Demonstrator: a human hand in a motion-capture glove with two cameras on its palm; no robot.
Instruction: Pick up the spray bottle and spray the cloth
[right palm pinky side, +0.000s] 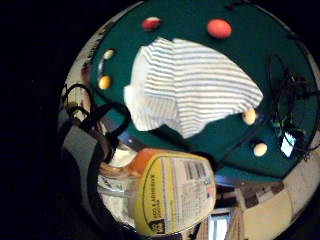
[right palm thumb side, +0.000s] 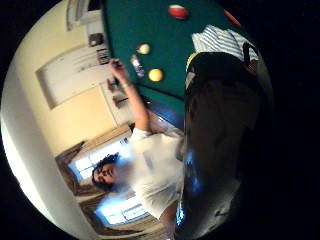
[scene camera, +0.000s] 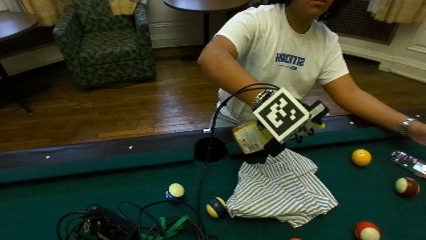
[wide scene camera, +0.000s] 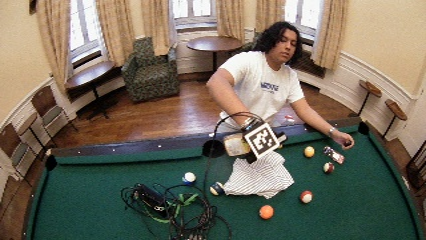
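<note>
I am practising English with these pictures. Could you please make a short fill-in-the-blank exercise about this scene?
1. The gloved right hand holds a spray ____.
2. The striped cloth lies on the ____ felt of the pool table.
3. The bottle has a ____ label.

Missing words: bottle; green; yellow

Yellow-labelled spray bottle (right palm pinky side: 172, 192) close to palm, above striped cloth (right palm pinky side: 192, 87).
</note>
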